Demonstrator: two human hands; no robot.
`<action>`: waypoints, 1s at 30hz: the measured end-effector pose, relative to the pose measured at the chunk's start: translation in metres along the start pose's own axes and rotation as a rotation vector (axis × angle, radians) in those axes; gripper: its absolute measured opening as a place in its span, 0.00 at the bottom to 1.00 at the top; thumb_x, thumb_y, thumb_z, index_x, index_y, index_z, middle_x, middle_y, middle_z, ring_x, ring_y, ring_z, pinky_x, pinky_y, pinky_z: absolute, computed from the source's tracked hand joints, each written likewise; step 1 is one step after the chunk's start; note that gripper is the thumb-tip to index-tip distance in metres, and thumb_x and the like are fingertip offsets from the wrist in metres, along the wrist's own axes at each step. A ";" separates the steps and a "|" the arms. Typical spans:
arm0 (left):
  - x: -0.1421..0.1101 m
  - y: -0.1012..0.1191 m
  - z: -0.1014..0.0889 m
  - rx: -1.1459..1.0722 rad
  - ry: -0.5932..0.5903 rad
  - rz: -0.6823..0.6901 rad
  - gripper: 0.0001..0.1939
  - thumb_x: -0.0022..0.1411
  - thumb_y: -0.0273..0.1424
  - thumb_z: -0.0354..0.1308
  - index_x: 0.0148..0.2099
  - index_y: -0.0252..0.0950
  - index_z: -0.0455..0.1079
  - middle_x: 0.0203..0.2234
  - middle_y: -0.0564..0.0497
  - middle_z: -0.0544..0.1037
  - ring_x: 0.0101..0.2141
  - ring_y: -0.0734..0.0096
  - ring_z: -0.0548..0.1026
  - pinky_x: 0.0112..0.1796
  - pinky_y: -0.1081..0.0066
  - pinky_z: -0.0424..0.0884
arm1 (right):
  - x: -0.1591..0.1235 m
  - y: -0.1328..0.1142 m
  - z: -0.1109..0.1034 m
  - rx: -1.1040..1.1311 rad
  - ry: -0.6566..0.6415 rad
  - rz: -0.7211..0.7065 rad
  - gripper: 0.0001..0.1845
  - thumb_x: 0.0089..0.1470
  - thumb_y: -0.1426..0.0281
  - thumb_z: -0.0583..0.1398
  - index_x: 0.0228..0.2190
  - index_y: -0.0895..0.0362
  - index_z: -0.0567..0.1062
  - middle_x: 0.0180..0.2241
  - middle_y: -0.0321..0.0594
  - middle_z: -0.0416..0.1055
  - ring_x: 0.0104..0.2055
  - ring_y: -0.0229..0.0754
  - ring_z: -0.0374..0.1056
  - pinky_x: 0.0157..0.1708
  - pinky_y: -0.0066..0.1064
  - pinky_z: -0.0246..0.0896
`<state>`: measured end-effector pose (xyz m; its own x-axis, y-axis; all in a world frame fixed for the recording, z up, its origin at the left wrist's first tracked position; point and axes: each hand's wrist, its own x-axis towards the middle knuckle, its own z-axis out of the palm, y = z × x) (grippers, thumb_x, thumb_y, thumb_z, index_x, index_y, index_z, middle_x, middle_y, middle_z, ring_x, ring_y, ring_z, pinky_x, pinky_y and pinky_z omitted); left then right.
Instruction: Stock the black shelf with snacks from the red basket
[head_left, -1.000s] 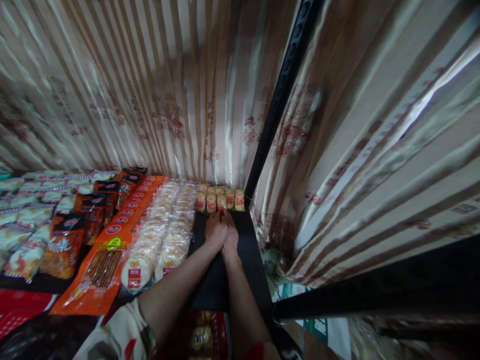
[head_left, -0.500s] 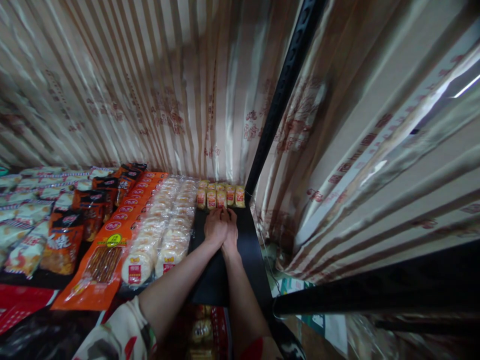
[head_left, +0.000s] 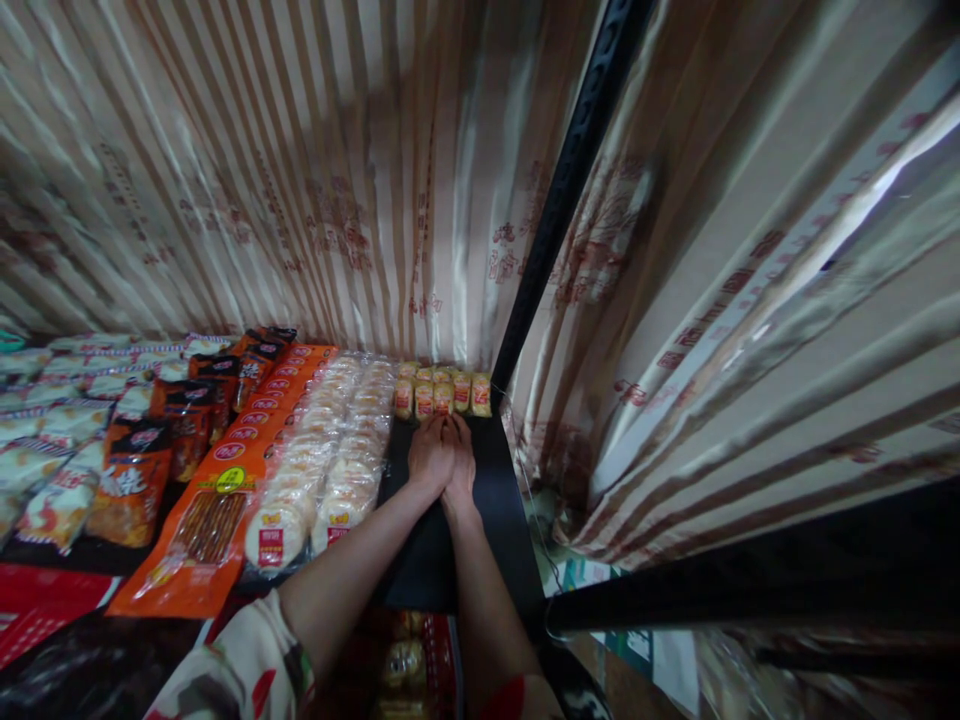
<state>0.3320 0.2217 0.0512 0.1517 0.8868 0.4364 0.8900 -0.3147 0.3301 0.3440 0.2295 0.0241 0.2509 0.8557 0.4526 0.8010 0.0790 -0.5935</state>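
Note:
My left hand (head_left: 430, 456) and my right hand (head_left: 460, 462) lie side by side, touching each other, backs up, on the black shelf (head_left: 491, 500). Their fingers are curled and pressed together. The fingertips sit right at the front of a short row of small yellow-and-red snack packets (head_left: 442, 391) at the shelf's back. What is under the fingers is hidden.
Left of my hands lie two rows of clear-wrapped round rice crackers (head_left: 330, 455), then orange packs (head_left: 225, 480) and dark snack bags (head_left: 135, 475). A striped curtain (head_left: 300, 180) hangs behind. A black upright post (head_left: 559, 210) stands at the shelf's right corner. More packets (head_left: 405, 660) show on a lower level.
Both hands have stayed together at the packet row. Only the view has shifted slightly.

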 end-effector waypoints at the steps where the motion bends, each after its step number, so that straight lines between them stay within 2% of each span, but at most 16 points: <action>1: 0.000 0.000 -0.001 0.040 -0.014 -0.010 0.28 0.58 0.13 0.39 0.59 0.29 0.61 0.53 0.36 0.69 0.57 0.57 0.63 0.56 0.50 0.58 | 0.000 0.000 0.000 -0.017 -0.013 -0.012 0.23 0.55 0.79 0.48 0.52 0.62 0.67 0.54 0.49 0.64 0.59 0.40 0.55 0.58 0.35 0.55; 5: -0.001 0.005 -0.012 0.135 -0.062 -0.023 0.28 0.56 0.13 0.43 0.59 0.29 0.61 0.54 0.35 0.67 0.56 0.55 0.64 0.56 0.51 0.58 | -0.001 0.000 -0.001 -0.074 -0.057 -0.047 0.23 0.55 0.79 0.49 0.52 0.62 0.68 0.55 0.48 0.64 0.61 0.40 0.52 0.59 0.34 0.52; 8: -0.003 0.008 -0.025 0.012 -0.039 -0.044 0.30 0.56 0.15 0.43 0.60 0.33 0.59 0.54 0.37 0.68 0.54 0.54 0.67 0.54 0.49 0.61 | -0.002 0.000 -0.007 -0.039 -0.025 -0.026 0.24 0.55 0.77 0.49 0.53 0.58 0.67 0.56 0.46 0.63 0.61 0.40 0.51 0.58 0.35 0.53; 12: -0.009 0.011 -0.040 -0.137 -0.018 -0.067 0.28 0.57 0.17 0.40 0.58 0.37 0.62 0.49 0.42 0.72 0.49 0.57 0.71 0.51 0.56 0.67 | -0.004 0.000 -0.015 0.112 0.095 0.004 0.25 0.53 0.75 0.49 0.52 0.56 0.67 0.55 0.45 0.61 0.60 0.41 0.53 0.55 0.35 0.57; 16: -0.018 0.016 -0.043 -0.229 -0.027 -0.072 0.29 0.57 0.18 0.39 0.58 0.38 0.62 0.48 0.42 0.72 0.49 0.57 0.70 0.51 0.54 0.66 | -0.012 -0.005 -0.021 0.193 0.146 0.022 0.24 0.51 0.75 0.49 0.50 0.56 0.68 0.53 0.45 0.62 0.57 0.42 0.56 0.54 0.36 0.59; 20: -0.035 0.006 -0.049 -0.228 -0.099 -0.135 0.28 0.58 0.18 0.38 0.57 0.37 0.63 0.49 0.41 0.71 0.49 0.56 0.69 0.51 0.53 0.65 | -0.029 -0.016 -0.029 0.206 0.083 0.087 0.21 0.49 0.72 0.52 0.47 0.59 0.70 0.53 0.50 0.59 0.53 0.45 0.60 0.51 0.37 0.61; 25: -0.064 -0.024 -0.079 -0.299 -0.189 -0.177 0.19 0.61 0.23 0.42 0.51 0.34 0.67 0.43 0.43 0.74 0.45 0.62 0.70 0.50 0.62 0.66 | -0.052 -0.029 -0.046 0.155 -0.058 0.087 0.22 0.49 0.73 0.52 0.47 0.61 0.70 0.54 0.54 0.57 0.53 0.47 0.60 0.48 0.37 0.62; 30: -0.085 -0.021 -0.099 -0.377 -0.241 -0.216 0.18 0.61 0.22 0.42 0.50 0.30 0.67 0.45 0.40 0.72 0.48 0.61 0.68 0.52 0.61 0.63 | -0.073 -0.034 -0.060 0.109 -0.146 0.071 0.22 0.49 0.71 0.52 0.47 0.62 0.71 0.53 0.54 0.58 0.52 0.47 0.60 0.49 0.37 0.61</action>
<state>0.2574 0.1194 0.0899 0.1155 0.9842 0.1338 0.7014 -0.1762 0.6906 0.3308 0.1338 0.0514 0.2166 0.9255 0.3107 0.7189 0.0641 -0.6922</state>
